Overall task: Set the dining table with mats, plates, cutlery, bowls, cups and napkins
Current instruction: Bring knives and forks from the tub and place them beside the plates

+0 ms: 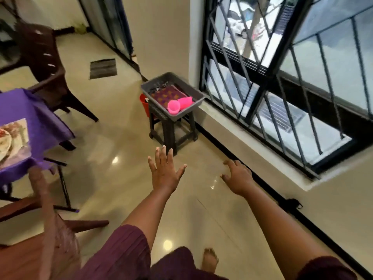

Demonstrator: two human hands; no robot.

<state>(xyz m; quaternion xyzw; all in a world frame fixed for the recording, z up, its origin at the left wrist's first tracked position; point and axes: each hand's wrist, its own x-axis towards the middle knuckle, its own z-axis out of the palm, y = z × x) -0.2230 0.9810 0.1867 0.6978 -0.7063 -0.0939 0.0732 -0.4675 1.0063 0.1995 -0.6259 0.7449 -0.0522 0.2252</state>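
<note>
Two bare hands reached forward over the glossy floor, neither holding anything. The left hand had its fingers straight and spread, its grip apart, palm facing down. The right hand hung a little lower and nearer the window wall, its fingers loosely bent and its grip likewise apart on nothing. Both arms came out of short maroon sleeves, and a bare foot showed on the floor below them.

Ahead of the hands, well apart from them, a grey tray sat on a dark stool just beside the barred window. Inside the tray lay two pink cups, tipped on their sides and touching each other at the near end, on top of a purple patterned mat. Some dark things lay at the tray's far end, too blurred to name. A red bucket stood behind the stool, partly hidden by it.

At the left edge, the table wore a purple cloth, and on it lay a pale printed mat with a flowered plate resting on it, only partly in view. A brown plastic chair stood beyond the table, and part of a wooden chair showed in the near left corner. A dark doormat lay on the floor farther back.
</note>
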